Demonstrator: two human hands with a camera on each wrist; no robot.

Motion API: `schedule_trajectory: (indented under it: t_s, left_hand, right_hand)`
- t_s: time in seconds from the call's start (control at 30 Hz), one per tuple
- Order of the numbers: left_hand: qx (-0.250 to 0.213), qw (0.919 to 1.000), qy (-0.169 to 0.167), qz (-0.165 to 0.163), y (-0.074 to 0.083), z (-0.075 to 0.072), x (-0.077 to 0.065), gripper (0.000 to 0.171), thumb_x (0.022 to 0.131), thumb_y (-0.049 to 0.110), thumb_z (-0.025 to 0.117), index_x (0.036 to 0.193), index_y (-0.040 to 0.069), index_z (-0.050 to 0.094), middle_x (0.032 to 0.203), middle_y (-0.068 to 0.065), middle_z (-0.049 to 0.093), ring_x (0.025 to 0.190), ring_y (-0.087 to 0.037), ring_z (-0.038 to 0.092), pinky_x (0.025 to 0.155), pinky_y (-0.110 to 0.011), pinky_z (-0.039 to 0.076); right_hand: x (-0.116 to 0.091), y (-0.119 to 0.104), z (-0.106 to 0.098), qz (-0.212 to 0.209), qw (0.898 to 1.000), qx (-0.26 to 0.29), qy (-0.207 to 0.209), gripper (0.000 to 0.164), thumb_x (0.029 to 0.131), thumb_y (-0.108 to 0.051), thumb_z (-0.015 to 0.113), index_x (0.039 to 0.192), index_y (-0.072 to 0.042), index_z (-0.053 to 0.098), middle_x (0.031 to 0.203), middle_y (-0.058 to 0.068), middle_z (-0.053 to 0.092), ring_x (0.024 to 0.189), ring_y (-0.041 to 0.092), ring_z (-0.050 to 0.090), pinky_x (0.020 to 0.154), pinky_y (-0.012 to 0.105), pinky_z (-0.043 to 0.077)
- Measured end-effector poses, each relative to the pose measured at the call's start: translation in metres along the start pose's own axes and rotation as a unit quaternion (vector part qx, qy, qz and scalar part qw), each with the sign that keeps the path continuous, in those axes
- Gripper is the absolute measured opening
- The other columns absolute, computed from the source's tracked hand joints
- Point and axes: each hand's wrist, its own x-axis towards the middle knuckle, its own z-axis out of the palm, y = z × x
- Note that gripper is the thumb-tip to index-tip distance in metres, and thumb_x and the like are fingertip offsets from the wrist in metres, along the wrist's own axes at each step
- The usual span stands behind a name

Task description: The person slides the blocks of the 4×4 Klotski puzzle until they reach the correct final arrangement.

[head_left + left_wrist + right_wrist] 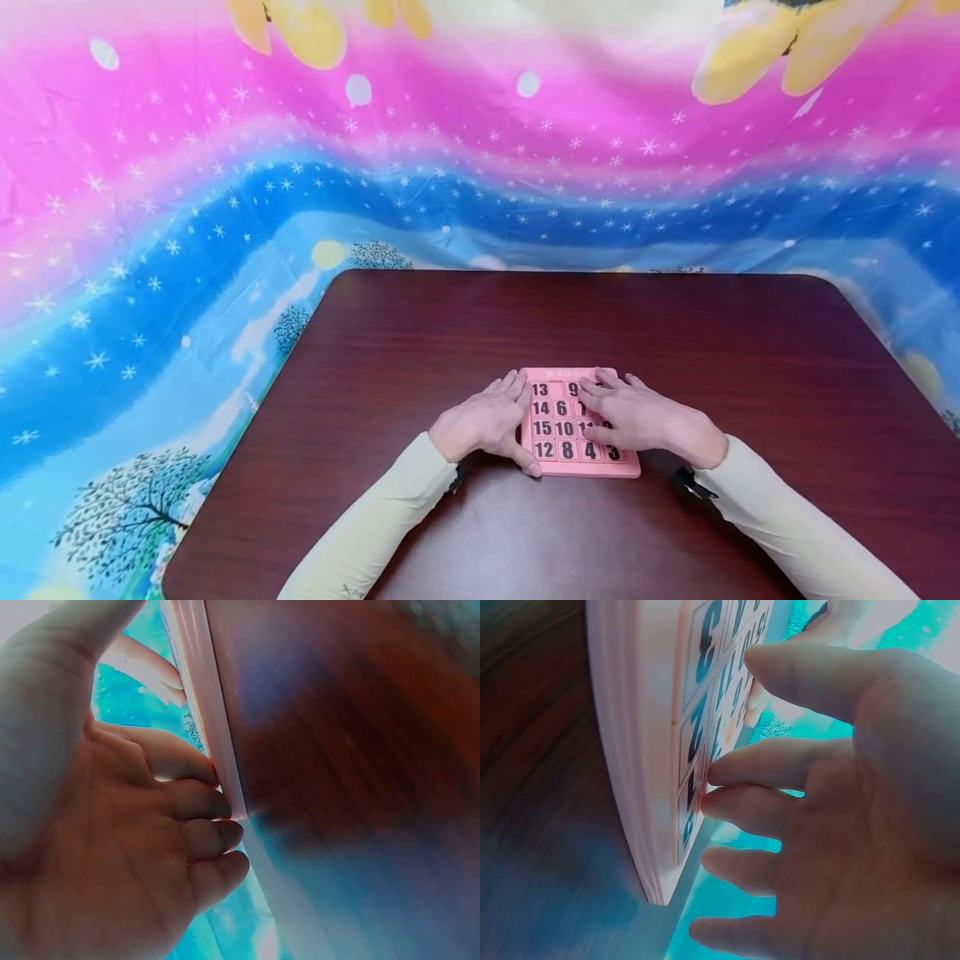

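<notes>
A pink number slide puzzle lies flat on the table, its black-numbered tiles facing up. Between tiles 13 and 9 in the top row shows a gap. My left hand rests along the puzzle's left side, thumb at the near left corner; in the left wrist view its fingertips meet the puzzle's edge. Over the right-hand columns lies my right hand, fingers extended and covering some tiles. In the right wrist view, the index and middle fingertips touch or nearly touch the tiles, and the thumb stands apart from them.
The dark reddish-brown wooden table has rounded far corners. Behind and beside it hangs a pink and blue patterned cloth. Dark straps sit under both light sleeves.
</notes>
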Motion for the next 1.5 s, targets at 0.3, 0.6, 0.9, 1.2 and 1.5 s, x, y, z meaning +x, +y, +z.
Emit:
schedule_trajectory:
  t_s: [0.3, 0.6, 0.9, 1.2, 1.5]
  left_hand:
    - [0.002, 1.0, -0.001, -0.004, 0.0, 0.003, 0.001, 0.13, 0.065, 0.077, 0.072, 0.157, 0.003, 0.017, 0.165, -0.016, 0.007, 0.154, -0.027, 0.008, 0.127, -0.034, 0.013]
    - [0.007, 1.0, 0.0, -0.002, 0.001, 0.0, 0.0, 0.129, 0.065, 0.077, 0.072, 0.156, 0.003, 0.018, 0.165, -0.016, 0.01, 0.154, -0.027, 0.009, 0.127, -0.035, 0.014]
    - [-0.004, 1.0, -0.003, -0.003, 0.001, 0.0, 0.0, 0.131, 0.066, 0.074, 0.074, 0.157, 0.002, 0.013, 0.165, -0.017, 0.005, 0.154, -0.027, 0.007, 0.127, -0.035, 0.012]
    - [-0.006, 1.0, -0.002, -0.004, 0.0, 0.0, 0.002, 0.131, 0.065, 0.074, 0.074, 0.157, 0.001, 0.015, 0.165, -0.017, 0.006, 0.154, -0.028, 0.007, 0.127, -0.036, 0.013]
    - [-0.003, 1.0, -0.001, -0.004, 0.0, 0.001, 0.001, 0.131, 0.065, 0.074, 0.074, 0.157, 0.001, 0.014, 0.165, -0.017, 0.006, 0.154, -0.028, 0.007, 0.127, -0.036, 0.013]
  right_hand:
    - [0.009, -0.01, 0.001, -0.016, 1.0, 0.01, 0.001, 0.062, 0.095, -0.037, 0.06, 0.146, -0.004, 0.046, 0.156, 0.017, 0.038, 0.147, 0.044, 0.024, 0.112, 0.073, 0.024]
    - [0.007, -0.003, 0.001, -0.006, 1.0, 0.0, 0.015, 0.061, 0.096, -0.039, 0.059, 0.145, -0.005, 0.048, 0.155, 0.017, 0.04, 0.146, 0.044, 0.028, 0.111, 0.072, 0.027]
    - [-0.011, 0.019, -0.003, 0.017, 0.999, -0.013, 0.046, 0.062, 0.093, -0.04, 0.062, 0.141, -0.002, 0.051, 0.15, 0.022, 0.044, 0.142, 0.047, 0.034, 0.107, 0.073, 0.031]
    - [-0.019, 0.029, 0.0, 0.033, 0.999, -0.006, 0.033, 0.062, 0.093, -0.039, 0.062, 0.14, -0.001, 0.052, 0.15, 0.024, 0.043, 0.141, 0.048, 0.034, 0.106, 0.074, 0.031]
    - [-0.018, 0.025, 0.003, 0.03, 0.999, -0.019, 0.034, 0.06, 0.094, -0.039, 0.061, 0.138, 0.0, 0.054, 0.148, 0.024, 0.046, 0.14, 0.048, 0.035, 0.105, 0.073, 0.034]
